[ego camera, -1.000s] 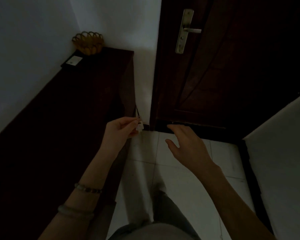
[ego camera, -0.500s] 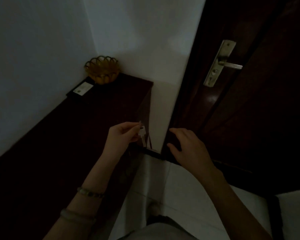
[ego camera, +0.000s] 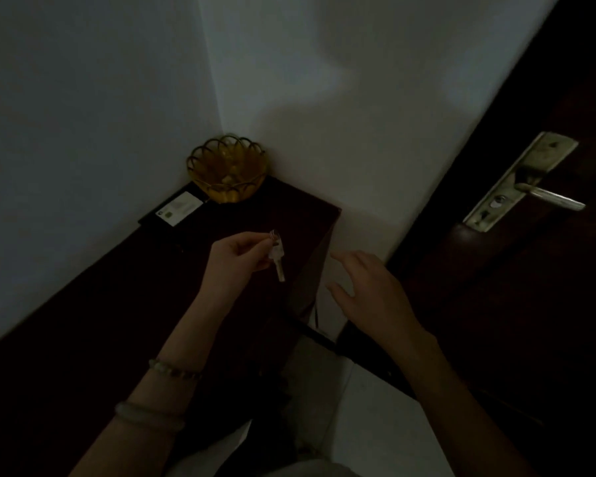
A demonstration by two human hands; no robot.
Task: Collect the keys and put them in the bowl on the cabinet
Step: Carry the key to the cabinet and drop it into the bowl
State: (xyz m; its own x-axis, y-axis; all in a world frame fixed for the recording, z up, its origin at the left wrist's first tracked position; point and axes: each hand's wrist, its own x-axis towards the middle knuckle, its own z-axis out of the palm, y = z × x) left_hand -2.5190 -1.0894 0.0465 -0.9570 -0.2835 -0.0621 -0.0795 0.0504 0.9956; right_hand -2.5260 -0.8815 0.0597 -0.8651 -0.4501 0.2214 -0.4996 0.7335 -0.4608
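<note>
My left hand [ego camera: 236, 261] pinches a key ring, and the pale keys [ego camera: 277, 258] hang down from my fingertips above the right end of the dark wooden cabinet [ego camera: 124, 304]. An amber glass bowl [ego camera: 227, 173] with a scalloped rim stands in the far corner of the cabinet, against the white walls, well beyond the keys. My right hand [ego camera: 369, 297] hovers open to the right of the cabinet, fingers spread, holding nothing.
A dark flat object with a white card [ego camera: 179, 210] lies on the cabinet just left of the bowl. A dark wooden door with a metal lever handle [ego camera: 527, 187] fills the right side. Pale floor tiles [ego camera: 375, 425] lie below, between cabinet and door.
The view has lifted and swung left, so the bowl now appears closer. My left hand has carried the keys up from beside the cabinet to above its top. My right hand followed alongside.
</note>
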